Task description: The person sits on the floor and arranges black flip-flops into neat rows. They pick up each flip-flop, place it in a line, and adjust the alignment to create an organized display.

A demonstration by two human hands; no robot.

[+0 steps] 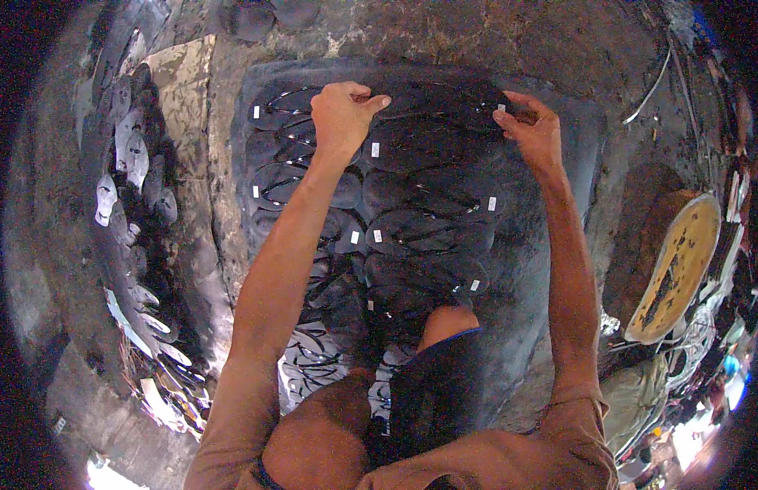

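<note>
Dark flip-flops lie in rows on a dark mat, with thin, shiny straps and small white labels on several of them. Over the far row, my left hand is closed, its thumb stretched toward the right and its other fingers curled. Whatever it may hold is hidden. At the far right of that row, my right hand has thumb and forefinger closed around a small white label. Beneath my hands, the dark soles blend together, so single pairs are hard to tell apart.
Grey sole-shaped pieces are heaped along the left. A worn, yellowish oblong board leans at the right, beside a jumble of pale scraps. My bent knees are close to the near rows, where lighter flip-flops lie.
</note>
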